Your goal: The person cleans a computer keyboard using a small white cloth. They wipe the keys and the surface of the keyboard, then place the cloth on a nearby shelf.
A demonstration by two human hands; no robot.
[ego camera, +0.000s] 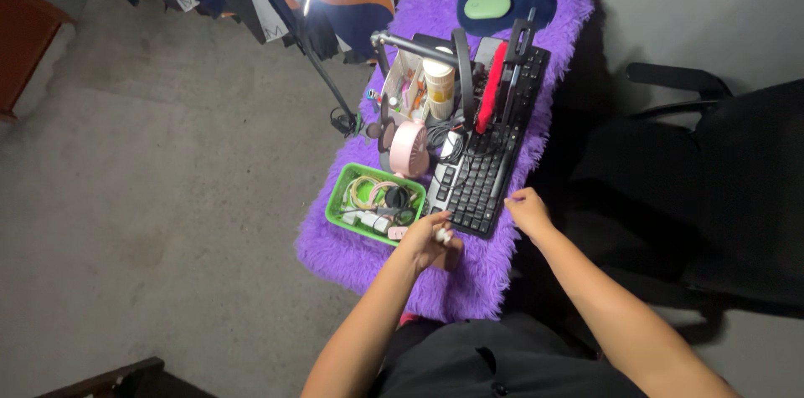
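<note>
As the head camera looks down, a small worktop draped in a shaggy purple cover [511, 9] carries the lot, set on a grey concrete floor [167, 197].

Left hand [431, 241]: at the near end of the worktop, fingers curled and pinching a small white object [441, 236]; its exact kind is too small to tell. The hand sits just at the near left corner of the keyboard [486, 159].

Right hand [526, 210]: loosely curled, holding nothing visible, resting at the keyboard's near right corner; whether it touches the edge cannot be told.

Keyboard: black with pale keys on its left part, lying lengthwise along the worktop's right half. A red bar-shaped item [491, 98] and dark cables lie across its far part.

Green basket [339, 197]: left of the keyboard, near the left hand, holding coiled cords and small gadgets.

Pink handheld fan [409, 148]: just beyond the basket, upright.

Open box [398, 80]: further back, filled with small bottles and oddments; a cream cylindrical container [438, 84] stands beside it.

Pale green mouse [487, 5]: on a dark blue pad [532, 0] at the far end.

Black office chair [720, 180]: right of the worktop.
</note>
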